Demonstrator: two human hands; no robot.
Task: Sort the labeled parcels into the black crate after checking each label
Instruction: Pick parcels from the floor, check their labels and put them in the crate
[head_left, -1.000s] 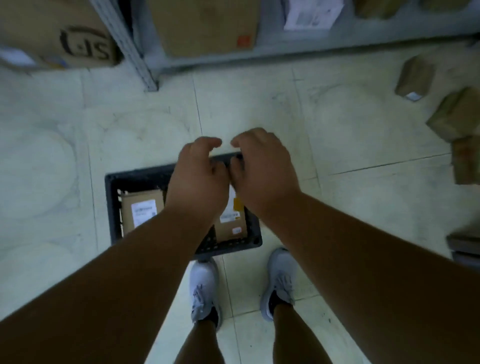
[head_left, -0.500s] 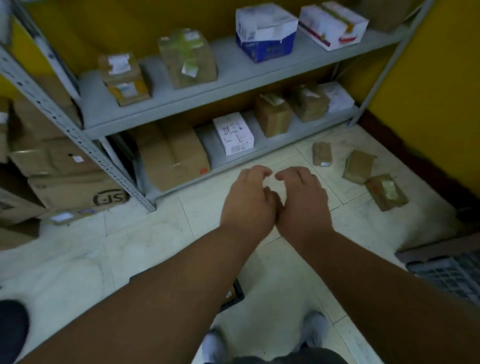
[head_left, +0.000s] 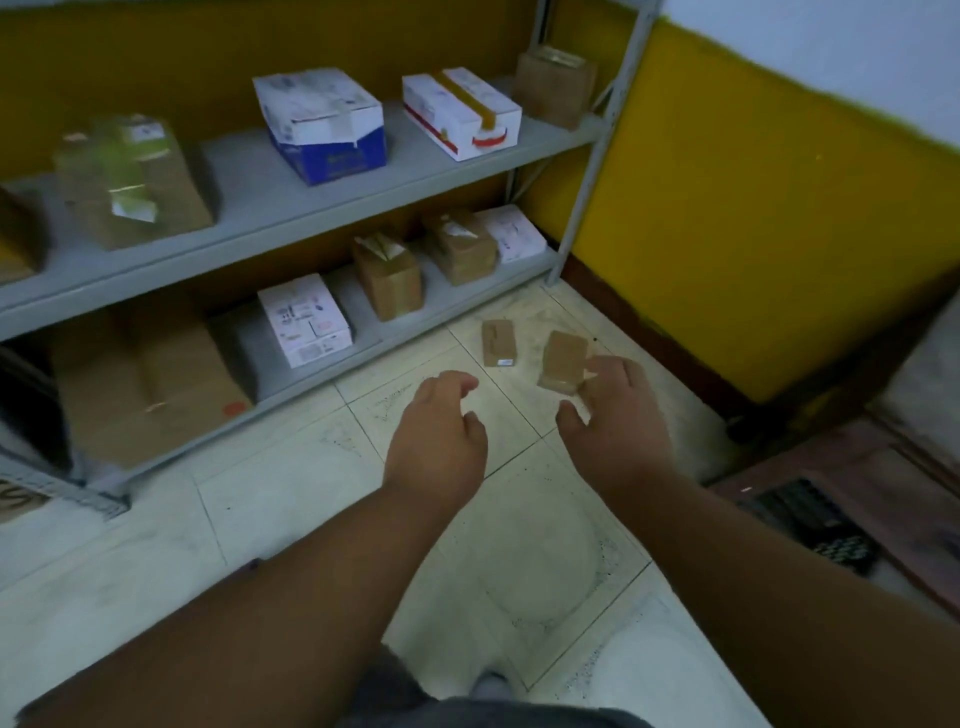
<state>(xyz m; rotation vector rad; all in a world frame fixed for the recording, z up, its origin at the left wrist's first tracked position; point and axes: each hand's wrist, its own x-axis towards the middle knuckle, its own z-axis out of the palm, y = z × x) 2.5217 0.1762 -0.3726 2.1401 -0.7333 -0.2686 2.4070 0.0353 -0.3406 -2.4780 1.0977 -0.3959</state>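
We are reaching both arms out over the pale tiled floor (head_left: 291, 519) toward two small brown cardboard parcels lying near the corner. Our left hand (head_left: 436, 441) is loose, with its fingers bent a little and holding nothing. Our right hand (head_left: 618, 421) is loose too, holding nothing, and it is hanging just in front of the nearer small brown parcel (head_left: 562, 361) (we are not able to tell if a fingertip is touching it). The other small brown parcel (head_left: 498, 342) is lying just beside it, with a little white label at its near end.

To do this step well, we are thinking we should take the nearer parcel by its two long sides, lift it, and turn it until its label is facing us, before it goes anywhere. The black crate is not in sight, so we will have to turn to find it.

There is lots of bare floor under our arms. The grey metal shelf (head_left: 322, 208) edge is on the left and the yellow wall (head_left: 753, 218) is close on the right, so we are keeping our elbows in
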